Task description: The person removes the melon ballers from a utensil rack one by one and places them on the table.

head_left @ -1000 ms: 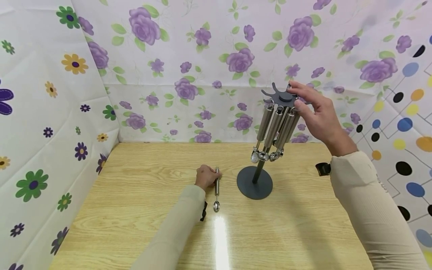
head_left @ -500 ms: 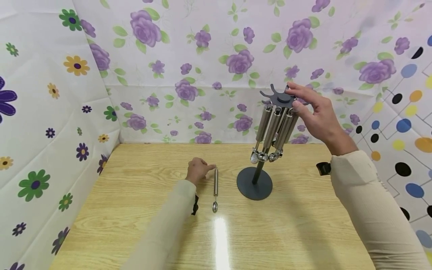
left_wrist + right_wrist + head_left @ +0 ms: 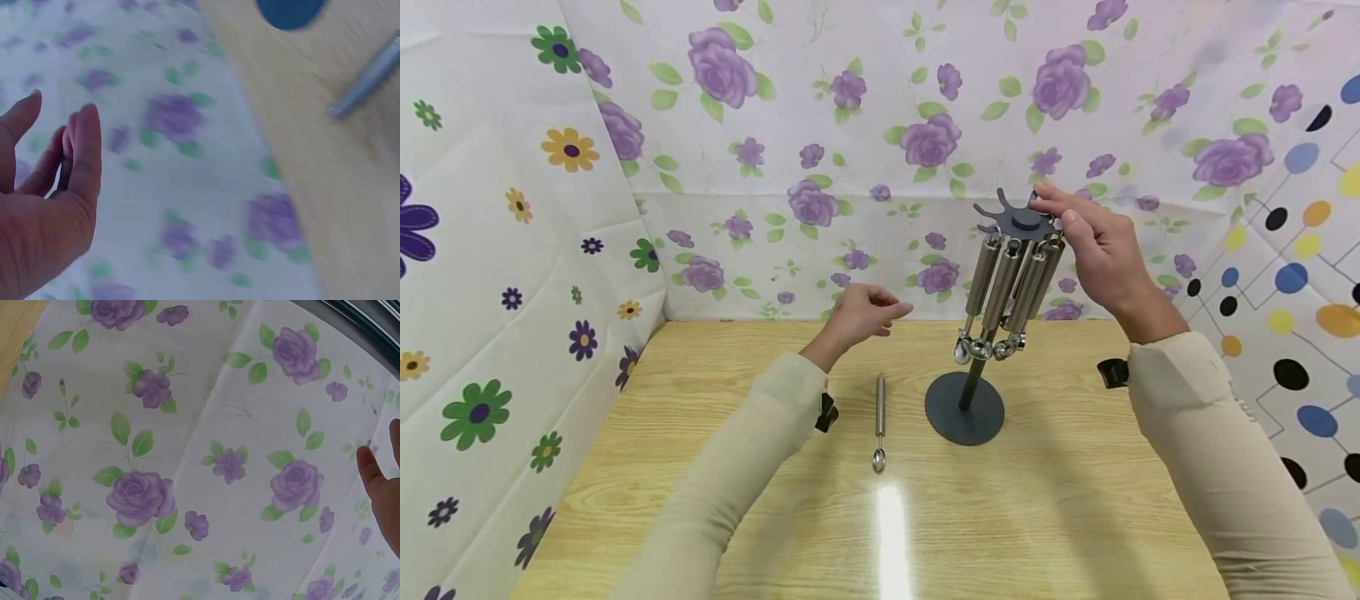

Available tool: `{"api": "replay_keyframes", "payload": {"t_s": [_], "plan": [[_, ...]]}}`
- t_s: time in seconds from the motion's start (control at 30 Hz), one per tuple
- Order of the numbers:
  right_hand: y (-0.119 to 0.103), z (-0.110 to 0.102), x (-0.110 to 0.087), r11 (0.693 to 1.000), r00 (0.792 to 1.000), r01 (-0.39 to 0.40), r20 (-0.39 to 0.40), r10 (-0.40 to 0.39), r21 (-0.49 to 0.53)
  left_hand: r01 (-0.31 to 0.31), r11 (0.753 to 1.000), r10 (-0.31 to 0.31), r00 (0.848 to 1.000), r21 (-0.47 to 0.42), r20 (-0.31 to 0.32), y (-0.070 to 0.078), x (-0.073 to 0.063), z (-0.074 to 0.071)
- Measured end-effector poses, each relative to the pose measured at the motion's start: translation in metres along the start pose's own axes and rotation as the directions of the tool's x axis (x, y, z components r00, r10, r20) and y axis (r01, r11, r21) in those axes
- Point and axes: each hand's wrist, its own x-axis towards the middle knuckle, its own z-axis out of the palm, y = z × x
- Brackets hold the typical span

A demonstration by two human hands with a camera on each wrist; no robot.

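Observation:
My left hand (image 3: 867,315) is raised over the back of the table, fingers loosely extended and holding nothing. In the left wrist view the same hand (image 3: 56,181) shows its thumb apart from the fingers. Below it a small metal spoon (image 3: 880,408) lies on the table, handle pointing to the back wall. A dark utensil stand (image 3: 966,408) is to its right, with several metal-handled utensils (image 3: 1000,287) hanging from its hooked top. My right hand (image 3: 1101,250) touches the right side of that hooked top (image 3: 1011,223) with its fingers extended.
The wooden table (image 3: 737,358) ends at a flowered back wall sheet (image 3: 737,217). Patterned sheets also close off the left (image 3: 512,292) and right (image 3: 1292,275) sides. A bright light reflection lies on the wood in front of the spoon.
My left hand has left the spoon's handle and moved up and away, the spoon staying on the table. My right thumb has lifted slightly while the fingers stay at the stand's top.

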Motion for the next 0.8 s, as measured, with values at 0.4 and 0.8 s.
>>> {"api": "replay_keyframes", "payload": {"t_s": [0.4, 0.8], "plan": [[0.006, 0.008, -0.003, 0.998, 0.995, 0.055, -0.079, -0.056, -0.018, -0.249, 0.968, 0.241, 0.957, 0.029, 0.163, 0.093, -0.021, 0.015], [0.006, 0.006, -0.002, 0.996, 0.995, 0.078, -0.052, -0.079, -0.036, -0.324, 0.946, 0.313, 0.931, 0.028, 0.187, 0.115, -0.019, 0.025]]}}
